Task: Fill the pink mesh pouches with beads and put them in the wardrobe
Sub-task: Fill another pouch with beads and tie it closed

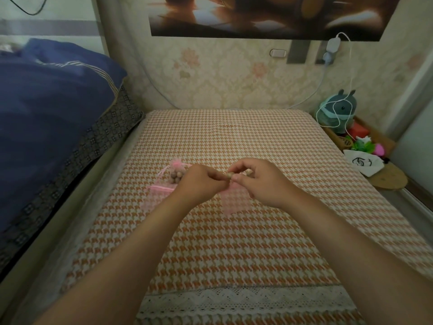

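On the houndstooth-covered desk (234,242), the left hand (199,181) hides part of a bead-filled pouch (177,172). An empty pink pouch (232,200) hangs mouth-up, long axis vertical, from both pinching grips; the right hand (262,181) also pinches blurred beads (230,175).

The pouch (232,200) under my fingers (236,178) is sheer pink mesh, beads (230,175) look matt and woody. Table (234,242) cloth's woven houndstooth, lace trim (246,301) at 6 o'clock.
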Tool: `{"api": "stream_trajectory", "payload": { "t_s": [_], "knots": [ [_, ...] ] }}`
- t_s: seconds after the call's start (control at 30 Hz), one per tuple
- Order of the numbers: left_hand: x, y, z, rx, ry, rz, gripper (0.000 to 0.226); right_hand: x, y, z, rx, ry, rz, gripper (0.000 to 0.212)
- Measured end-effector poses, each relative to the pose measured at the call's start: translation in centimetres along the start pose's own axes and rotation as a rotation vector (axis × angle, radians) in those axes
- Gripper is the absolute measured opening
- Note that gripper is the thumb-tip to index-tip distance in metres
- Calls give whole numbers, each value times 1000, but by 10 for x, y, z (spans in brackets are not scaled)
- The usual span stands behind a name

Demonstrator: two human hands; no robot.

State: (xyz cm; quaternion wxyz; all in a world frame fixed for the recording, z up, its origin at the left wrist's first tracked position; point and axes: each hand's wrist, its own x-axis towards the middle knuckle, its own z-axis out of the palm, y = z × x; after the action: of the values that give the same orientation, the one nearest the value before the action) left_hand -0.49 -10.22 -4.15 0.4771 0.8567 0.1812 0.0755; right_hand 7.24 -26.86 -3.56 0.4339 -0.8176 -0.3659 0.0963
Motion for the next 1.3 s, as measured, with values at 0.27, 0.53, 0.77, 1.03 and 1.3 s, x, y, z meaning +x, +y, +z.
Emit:
{"api": "stream_trajectory", "payload": {
  "t_s": [0.27, 0.53, 0.77, 1.03, 1.3],
  "knots": [
    [1, -1, 1, 62, -69, 34, 21, 0, -3, -3, -401, 19, -74, 16],
    [-1, 2, 2, 18, -79, 21, 12, 3, -6, -6, -651, -85, -114, 31],
    [1, 1, 7, 96, 20, 43, 10, 2, -2, -13, -335, -172, -13, 14],
    [-1, 6, 18, 173, 46, 88, 17, 6, 50, -32, -526, 63, 220, 22],
    [3, 4, 23, 195, 38, 139, 16, 11, 70, -16, -655, -51, 272, 19]
  ]
}}
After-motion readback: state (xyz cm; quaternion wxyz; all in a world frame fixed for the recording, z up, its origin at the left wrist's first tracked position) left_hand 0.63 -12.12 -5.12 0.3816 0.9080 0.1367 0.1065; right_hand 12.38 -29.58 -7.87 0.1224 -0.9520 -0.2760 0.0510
